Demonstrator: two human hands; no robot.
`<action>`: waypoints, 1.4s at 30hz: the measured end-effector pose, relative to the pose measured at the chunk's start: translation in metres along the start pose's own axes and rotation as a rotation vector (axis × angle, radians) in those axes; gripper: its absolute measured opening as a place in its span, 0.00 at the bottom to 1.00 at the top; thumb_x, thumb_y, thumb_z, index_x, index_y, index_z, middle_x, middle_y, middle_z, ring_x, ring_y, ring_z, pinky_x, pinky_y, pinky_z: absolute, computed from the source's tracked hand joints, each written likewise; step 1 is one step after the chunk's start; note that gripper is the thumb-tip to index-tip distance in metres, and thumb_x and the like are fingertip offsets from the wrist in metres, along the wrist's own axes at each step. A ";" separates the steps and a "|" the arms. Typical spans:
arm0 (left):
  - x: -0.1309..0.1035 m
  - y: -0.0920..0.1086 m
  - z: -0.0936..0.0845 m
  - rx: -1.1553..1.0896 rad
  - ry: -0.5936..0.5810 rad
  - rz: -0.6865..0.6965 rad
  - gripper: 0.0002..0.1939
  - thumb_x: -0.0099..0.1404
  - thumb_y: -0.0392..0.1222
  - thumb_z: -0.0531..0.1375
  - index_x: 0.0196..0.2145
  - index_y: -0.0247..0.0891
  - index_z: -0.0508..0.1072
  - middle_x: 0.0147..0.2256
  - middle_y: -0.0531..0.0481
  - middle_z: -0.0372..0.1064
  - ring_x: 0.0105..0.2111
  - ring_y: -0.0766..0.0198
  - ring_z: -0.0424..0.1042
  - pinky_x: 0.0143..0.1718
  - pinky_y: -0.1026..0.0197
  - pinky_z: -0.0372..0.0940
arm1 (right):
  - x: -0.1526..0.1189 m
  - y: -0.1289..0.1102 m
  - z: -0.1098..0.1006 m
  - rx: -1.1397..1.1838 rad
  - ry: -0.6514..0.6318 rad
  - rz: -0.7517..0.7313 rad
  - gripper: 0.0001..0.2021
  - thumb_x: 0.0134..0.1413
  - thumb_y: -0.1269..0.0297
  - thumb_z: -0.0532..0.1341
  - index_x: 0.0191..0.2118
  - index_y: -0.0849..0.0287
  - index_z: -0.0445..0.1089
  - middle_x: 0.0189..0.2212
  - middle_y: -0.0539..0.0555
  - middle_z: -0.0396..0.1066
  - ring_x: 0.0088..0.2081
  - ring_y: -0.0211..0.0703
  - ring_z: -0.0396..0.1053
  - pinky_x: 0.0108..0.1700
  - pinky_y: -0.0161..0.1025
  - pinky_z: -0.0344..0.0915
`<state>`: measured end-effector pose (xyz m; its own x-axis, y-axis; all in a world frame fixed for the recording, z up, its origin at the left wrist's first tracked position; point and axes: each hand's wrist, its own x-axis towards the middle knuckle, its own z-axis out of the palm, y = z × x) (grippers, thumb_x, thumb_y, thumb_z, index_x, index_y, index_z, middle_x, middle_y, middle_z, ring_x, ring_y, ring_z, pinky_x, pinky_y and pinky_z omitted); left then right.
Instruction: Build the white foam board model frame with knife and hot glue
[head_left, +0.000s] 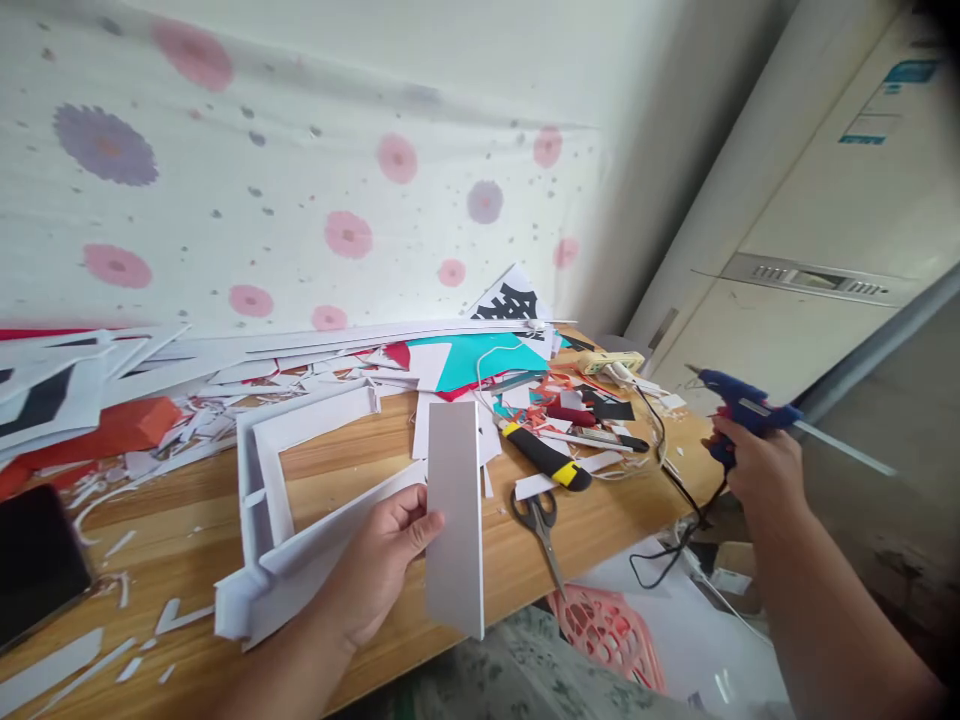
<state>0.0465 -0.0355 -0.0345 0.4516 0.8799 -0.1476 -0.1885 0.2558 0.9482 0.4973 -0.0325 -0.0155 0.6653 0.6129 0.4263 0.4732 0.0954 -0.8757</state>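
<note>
My left hand [386, 560] pinches a flat white foam board strip [454, 520] by its left edge, holding it roughly upright over the table's front. In my right hand [761, 460], out to the right beyond the table edge, is a blue hot glue gun [750, 405]. Its nozzle points left, and a pale glue stick [844, 447] sticks out of its back. Behind my left hand lies an angular white foam board frame [259, 510], partly hidden by my forearm.
Black scissors [541, 525] and a yellow-black utility knife [546, 455] lie right of the strip. A power strip [611, 365] and scraps crowd the back. The glue gun's black cord [664, 440] trails off the table. A dark phone-like slab [37, 565] lies left; a pink stool [607, 635] stands below.
</note>
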 end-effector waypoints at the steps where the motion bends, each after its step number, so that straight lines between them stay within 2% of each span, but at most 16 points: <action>1: -0.001 0.000 -0.001 -0.013 0.009 0.002 0.18 0.55 0.55 0.68 0.36 0.39 0.77 0.34 0.49 0.74 0.36 0.61 0.68 0.40 0.63 0.61 | -0.014 -0.010 0.005 0.073 -0.042 0.010 0.13 0.48 0.51 0.65 0.32 0.56 0.72 0.23 0.53 0.69 0.22 0.42 0.65 0.30 0.45 0.66; 3: -0.002 0.000 -0.001 -0.032 0.020 0.006 0.18 0.54 0.56 0.68 0.33 0.39 0.76 0.31 0.50 0.72 0.34 0.63 0.66 0.38 0.63 0.61 | -0.049 -0.033 0.017 0.174 -0.199 0.052 0.16 0.42 0.52 0.68 0.36 0.55 0.74 0.25 0.53 0.71 0.24 0.44 0.68 0.30 0.44 0.68; 5: -0.002 -0.001 -0.002 -0.050 0.024 0.008 0.17 0.54 0.55 0.68 0.30 0.39 0.75 0.30 0.51 0.71 0.33 0.64 0.66 0.38 0.64 0.61 | -0.088 -0.058 0.035 0.320 -0.481 0.173 0.15 0.39 0.58 0.72 0.35 0.56 0.75 0.25 0.53 0.73 0.26 0.44 0.70 0.30 0.41 0.68; 8: -0.002 -0.004 -0.002 -0.076 0.020 0.013 0.16 0.55 0.55 0.68 0.33 0.39 0.77 0.32 0.51 0.73 0.34 0.64 0.66 0.39 0.65 0.61 | -0.134 -0.095 0.064 0.419 -0.628 0.212 0.12 0.42 0.57 0.72 0.33 0.57 0.76 0.26 0.53 0.74 0.26 0.41 0.70 0.29 0.37 0.68; 10: -0.001 -0.005 -0.003 -0.090 0.006 0.022 0.17 0.55 0.55 0.68 0.36 0.40 0.78 0.34 0.51 0.74 0.35 0.63 0.68 0.40 0.65 0.61 | -0.150 -0.114 0.081 0.453 -0.672 0.181 0.13 0.44 0.57 0.72 0.35 0.58 0.77 0.26 0.53 0.75 0.25 0.38 0.69 0.28 0.35 0.67; 14: -0.001 -0.005 -0.005 -0.125 -0.013 0.042 0.17 0.55 0.54 0.68 0.38 0.39 0.78 0.37 0.49 0.76 0.37 0.61 0.70 0.42 0.63 0.61 | -0.159 -0.134 0.100 0.452 -0.673 0.062 0.13 0.48 0.55 0.69 0.38 0.58 0.77 0.34 0.55 0.77 0.28 0.38 0.69 0.31 0.36 0.68; 21: -0.002 -0.005 -0.005 -0.194 -0.019 0.045 0.17 0.55 0.52 0.69 0.37 0.39 0.78 0.37 0.48 0.76 0.39 0.59 0.71 0.43 0.62 0.61 | -0.167 -0.134 0.105 0.331 -0.653 0.048 0.14 0.50 0.51 0.67 0.35 0.59 0.77 0.30 0.55 0.75 0.28 0.41 0.68 0.29 0.37 0.68; 28: -0.002 -0.007 -0.006 -0.214 -0.017 0.040 0.14 0.56 0.51 0.69 0.34 0.39 0.77 0.34 0.50 0.76 0.36 0.63 0.71 0.41 0.64 0.61 | -0.168 -0.130 0.106 0.328 -0.595 0.036 0.14 0.50 0.52 0.68 0.35 0.58 0.77 0.29 0.55 0.75 0.30 0.44 0.70 0.31 0.37 0.69; 37: -0.002 -0.004 -0.004 -0.214 0.000 0.024 0.16 0.53 0.52 0.70 0.36 0.39 0.78 0.36 0.48 0.76 0.38 0.59 0.71 0.40 0.62 0.62 | -0.174 -0.135 0.106 0.304 -0.616 0.068 0.15 0.52 0.49 0.66 0.28 0.57 0.74 0.20 0.52 0.68 0.24 0.42 0.66 0.23 0.36 0.64; 42: -0.003 -0.005 -0.005 -0.215 0.004 0.020 0.15 0.53 0.51 0.70 0.33 0.39 0.77 0.35 0.48 0.76 0.38 0.59 0.72 0.40 0.62 0.63 | -0.176 -0.130 0.107 0.283 -0.610 0.070 0.17 0.52 0.47 0.65 0.25 0.56 0.72 0.18 0.51 0.65 0.22 0.40 0.63 0.21 0.36 0.62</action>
<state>0.0415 -0.0371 -0.0407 0.4430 0.8869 -0.1308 -0.3794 0.3177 0.8690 0.2562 -0.0688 -0.0008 0.2044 0.9501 0.2355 0.2159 0.1908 -0.9576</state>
